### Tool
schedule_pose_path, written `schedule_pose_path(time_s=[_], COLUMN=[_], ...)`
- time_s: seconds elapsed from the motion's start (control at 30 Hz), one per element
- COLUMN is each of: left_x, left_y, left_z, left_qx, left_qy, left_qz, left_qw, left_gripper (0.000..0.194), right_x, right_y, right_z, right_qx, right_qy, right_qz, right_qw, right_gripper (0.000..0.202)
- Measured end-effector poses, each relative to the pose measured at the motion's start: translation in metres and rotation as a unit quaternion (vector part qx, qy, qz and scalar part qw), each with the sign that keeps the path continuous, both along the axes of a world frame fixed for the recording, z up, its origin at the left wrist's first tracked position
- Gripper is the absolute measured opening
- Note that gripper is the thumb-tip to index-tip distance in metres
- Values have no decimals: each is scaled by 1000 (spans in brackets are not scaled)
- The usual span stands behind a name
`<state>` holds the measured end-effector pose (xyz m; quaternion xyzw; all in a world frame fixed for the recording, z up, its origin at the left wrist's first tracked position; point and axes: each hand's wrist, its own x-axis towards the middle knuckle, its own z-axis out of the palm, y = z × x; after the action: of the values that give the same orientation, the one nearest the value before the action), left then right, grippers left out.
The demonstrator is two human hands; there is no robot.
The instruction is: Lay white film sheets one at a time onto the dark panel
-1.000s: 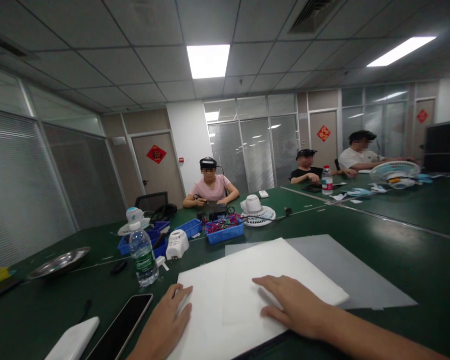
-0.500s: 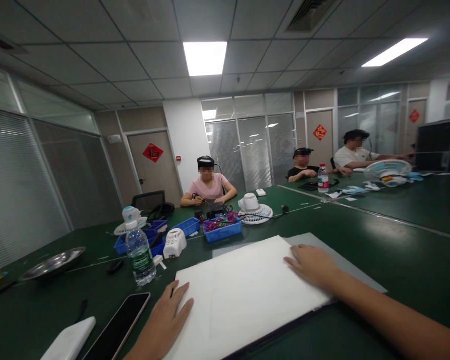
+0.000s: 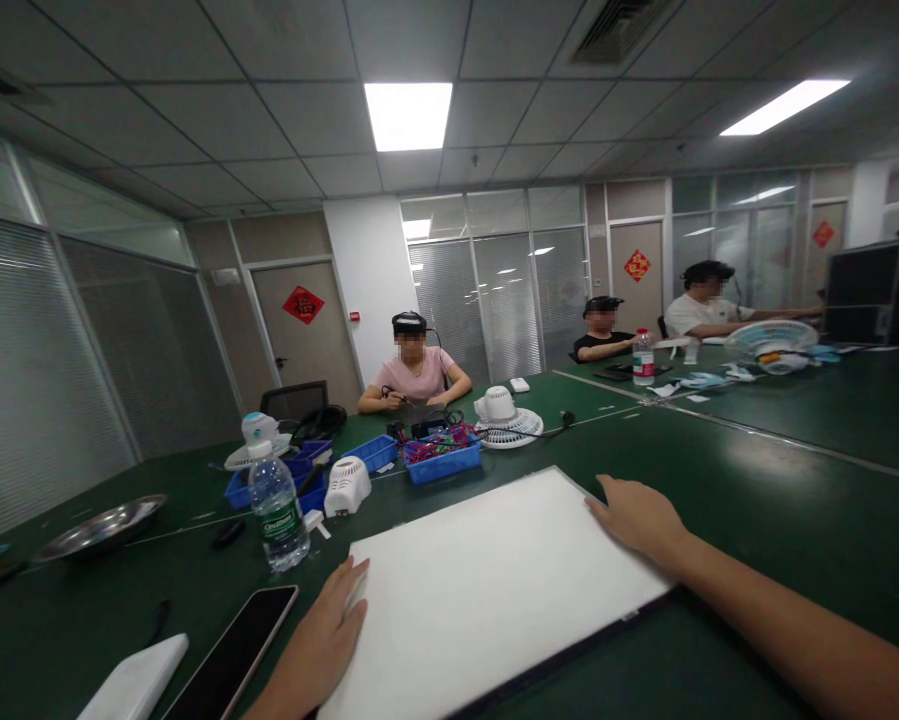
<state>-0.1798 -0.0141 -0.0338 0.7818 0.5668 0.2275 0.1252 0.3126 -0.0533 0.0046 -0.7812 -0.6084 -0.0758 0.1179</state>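
Observation:
A flat white sheet or stack of sheets lies tilted on the green table in front of me, over something with a dark front edge. Along its left side rests my left hand, fingers stretched out and touching the edge. My right hand lies against the right side, its fingertips at the far right edge and its fingers extended. Part of that edge is hidden under the hand. Neither hand is wrapped around anything.
Left of the sheets are a phone, a white flat device and a water bottle. Beyond sit a white fan housing, a blue bin of wires and a fan part. Several people sit across the table.
The greyish sheet that stuck out behind and to the right no longer shows; the outline is now even. My right hand has moved slightly outward to the edge, my left slightly left.

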Motion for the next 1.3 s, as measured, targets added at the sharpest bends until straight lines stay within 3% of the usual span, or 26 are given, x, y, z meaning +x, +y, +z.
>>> schedule_pose_path(time_s=[0.17,0.33,0.67,0.73,0.8,0.87,0.93,1.03,1.17,1.3], left_x=[1,2,7,8,10,12,14,18,21,21], left_y=[-1,-4,-5,-7,-10,-12,-15,-17,-18,-16], left_z=[2,6,10,11,12,13,15,19,25,23], left_qx=[-10,-21,-19,-17,-12,-14,-23,-34,-44,-39], left_qy=[-41,-29,-31,-27,-13,16,47,66,57,55], left_qz=[17,16,28,25,20,18,19,21,20,18], left_qw=[999,999,999,999,1000,1000,998,997,997,998], left_gripper=[66,72,67,66,65,64,64,64,64,64], right_x=[-18,-38,-48,-56,-66,-75,-83,-90,-96,-103], right_y=[-6,-14,-23,-29,-37,-44,-50,-56,-60,-64], right_z=[6,3,11,15,19,20,20,22,28,28], right_qx=[-12,-17,-19,-11,-19,-61,-105,-131,-131,-26], right_qy=[-20,-28,-33,-38,-25,28,98,137,113,26], right_qz=[11,32,68,115,227,369,461,496,517,565], right_qw=[1000,999,997,993,973,927,876,847,838,824], right_gripper=[41,42,46,52,62,78,88,95,88,67])
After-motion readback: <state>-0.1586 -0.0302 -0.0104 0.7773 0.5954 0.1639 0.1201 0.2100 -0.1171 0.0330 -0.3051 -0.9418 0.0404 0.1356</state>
